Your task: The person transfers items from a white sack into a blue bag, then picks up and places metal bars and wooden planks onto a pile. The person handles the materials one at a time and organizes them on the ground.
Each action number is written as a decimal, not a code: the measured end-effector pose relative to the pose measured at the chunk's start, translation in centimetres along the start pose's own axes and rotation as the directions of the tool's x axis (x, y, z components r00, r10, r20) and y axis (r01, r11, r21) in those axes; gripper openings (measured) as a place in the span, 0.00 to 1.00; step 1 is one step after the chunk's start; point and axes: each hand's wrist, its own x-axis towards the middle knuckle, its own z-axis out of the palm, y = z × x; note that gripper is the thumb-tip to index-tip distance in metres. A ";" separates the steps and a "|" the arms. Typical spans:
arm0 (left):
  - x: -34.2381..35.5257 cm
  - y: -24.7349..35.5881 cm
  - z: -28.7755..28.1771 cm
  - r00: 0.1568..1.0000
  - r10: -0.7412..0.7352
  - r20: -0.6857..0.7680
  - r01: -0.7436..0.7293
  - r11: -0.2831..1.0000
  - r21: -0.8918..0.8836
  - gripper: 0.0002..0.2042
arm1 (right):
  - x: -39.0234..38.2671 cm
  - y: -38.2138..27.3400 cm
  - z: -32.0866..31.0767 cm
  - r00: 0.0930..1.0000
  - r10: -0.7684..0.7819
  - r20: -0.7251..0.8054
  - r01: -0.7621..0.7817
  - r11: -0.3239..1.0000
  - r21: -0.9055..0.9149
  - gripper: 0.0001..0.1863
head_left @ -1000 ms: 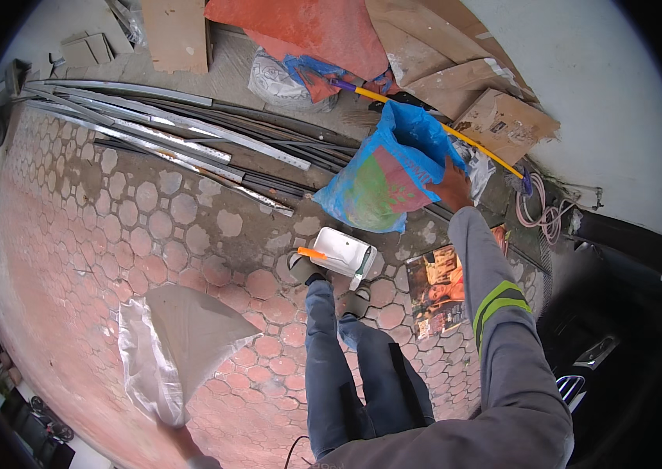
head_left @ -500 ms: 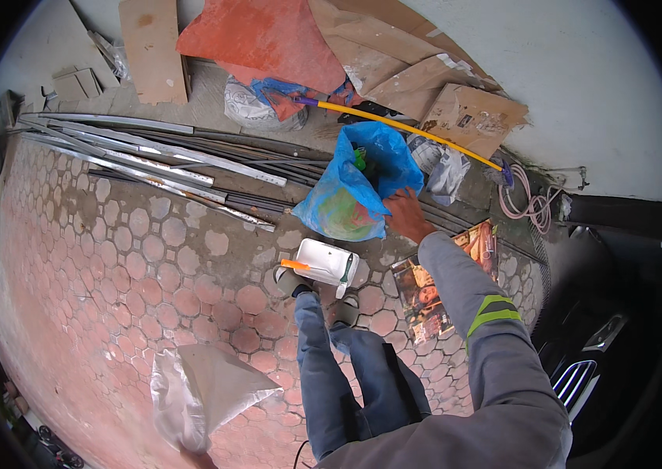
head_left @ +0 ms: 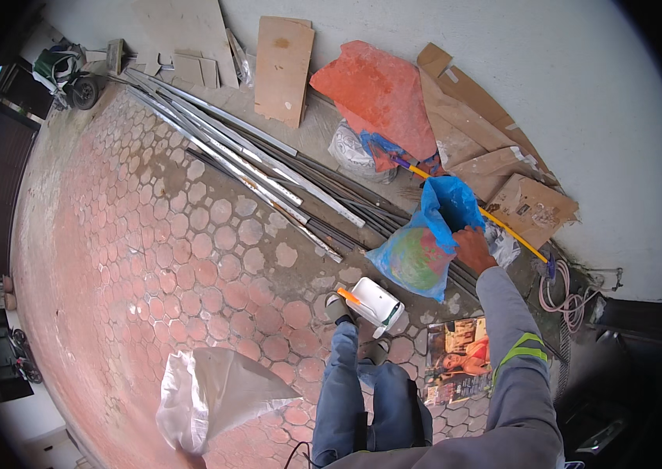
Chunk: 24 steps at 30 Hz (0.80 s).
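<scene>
My view has swung since half a second ago, so the blue bag [head_left: 417, 254] sits lower and further right in it, and its mouth, which gaped wide then, now looks narrower. The bag is just beyond my feet, in front of the metal bars [head_left: 245, 160]; I can't tell whether its base rests on the ground. My right hand [head_left: 474, 250] has its fingers curled round the near right edge of the rim, I'd judge because the plastic is limp and would fold in if let go.

At the lower edge, my left hand [head_left: 188, 460] seems closed on an edge of the white sack [head_left: 225, 399]; most of the fingers are out of view. I hold it out to the side, probably to keep it clear of my legs.

By my feet lies the white tray [head_left: 382, 301], with an orange-handled tool [head_left: 349, 297] across one end, perhaps laid there for easy reach. A printed poster [head_left: 456, 363] lies flat beside it. Behind the bag runs a yellow pole [head_left: 514, 230], near the cardboard [head_left: 534, 207] and the coiled hose [head_left: 569, 301].
</scene>
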 end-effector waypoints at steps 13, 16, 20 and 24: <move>1.6 -1.4 -6.5 0.974 -0.224 -0.016 0.099 0.492 -0.865 0.27 | 1.0 -7.8 -34.9 0.952 -0.302 0.040 0.303 0.925 -0.230 0.04; 7.8 -0.7 -7.4 0.976 -0.196 -0.092 0.044 0.594 -0.803 0.25 | 2.4 -12.9 -42.2 0.929 -0.369 0.017 0.363 0.904 -0.224 0.04; 16.4 -1.3 -9.6 0.979 -0.164 -0.117 0.070 0.822 -0.566 0.24 | 6.9 -20.9 -48.3 0.928 -0.371 -0.028 0.346 0.888 -0.302 0.07; 22.4 -2.1 -11.2 0.955 -0.296 0.035 0.180 0.482 -0.858 0.23 | 14.0 -28.0 -50.5 0.948 -0.309 0.072 0.313 0.874 -0.372 0.08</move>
